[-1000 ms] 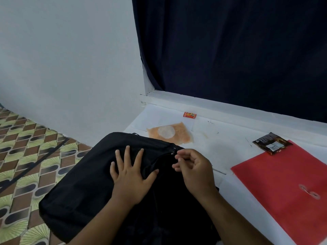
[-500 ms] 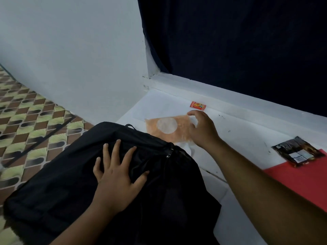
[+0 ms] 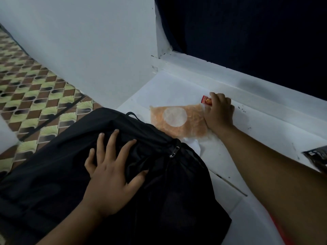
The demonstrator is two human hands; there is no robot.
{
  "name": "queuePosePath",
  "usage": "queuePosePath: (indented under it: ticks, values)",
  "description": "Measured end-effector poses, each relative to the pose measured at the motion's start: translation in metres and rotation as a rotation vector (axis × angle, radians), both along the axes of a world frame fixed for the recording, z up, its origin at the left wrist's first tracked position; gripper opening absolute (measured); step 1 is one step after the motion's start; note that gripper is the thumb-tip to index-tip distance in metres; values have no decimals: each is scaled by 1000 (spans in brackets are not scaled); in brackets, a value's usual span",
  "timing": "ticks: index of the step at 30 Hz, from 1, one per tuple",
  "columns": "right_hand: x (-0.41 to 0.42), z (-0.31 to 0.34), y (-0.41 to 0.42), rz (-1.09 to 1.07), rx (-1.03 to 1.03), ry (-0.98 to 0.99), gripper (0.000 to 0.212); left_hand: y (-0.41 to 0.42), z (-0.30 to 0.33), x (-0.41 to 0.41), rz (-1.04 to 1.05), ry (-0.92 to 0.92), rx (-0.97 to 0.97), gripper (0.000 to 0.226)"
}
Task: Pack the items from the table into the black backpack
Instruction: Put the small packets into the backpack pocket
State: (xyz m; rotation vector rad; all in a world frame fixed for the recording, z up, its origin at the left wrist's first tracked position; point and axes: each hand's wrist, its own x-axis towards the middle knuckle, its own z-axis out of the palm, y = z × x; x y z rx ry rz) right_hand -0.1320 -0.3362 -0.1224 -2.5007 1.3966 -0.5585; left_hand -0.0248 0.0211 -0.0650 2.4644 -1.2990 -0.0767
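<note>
- Left hand: lies flat on the black backpack with the fingers spread wide and straight, holding nothing. Its pose and its place on the fabric match the frame half a second earlier.
- Right hand: reaches across the white table to the far edge. Half a second ago it rested at the corner of the orange packet; it is now further back, with the fingertips curled down onto the small red sachet.
- Grip state: the fingers cover the sachet's right end; whether the sachet is pinched or merely touched cannot be told.
- Small red sachet: on the table just before the raised white ledge, just beyond the orange packet's far right corner.
- Orange packet: flat on the table, with a pale round patch, between the backpack and the sachet. The heel of the right hand lies along its right edge.
- Black backpack: at the table's near left corner, overhanging the patterned floor; a metal zip pull shows on top.
- Dark wrapper: at the right frame edge, partly cut off.
</note>
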Motion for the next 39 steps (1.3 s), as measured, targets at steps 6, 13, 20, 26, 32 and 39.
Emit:
queuePosePath:
  ticks: [6,13,20,26,32,39]
  values:
    - [-12,-1,4,34,42,-246,25,0,-1,1,-3,-5,-4,75]
    - [-41,49,66,-121,209,-609,32,-2,-2,1,11,8,-4,78]
    - [-65,97,214,-94,278,-855,22,1,5,0,-16,69,-28,83]
    - [-76,105,305,98,196,-629,8,10,16,-1,-40,255,-255,63]
    - [-64,88,335,50,357,-487,6,19,26,3,-35,366,-404,28]
    - [-34,79,338,-11,750,-715,30,32,49,15,-199,322,-468,16]
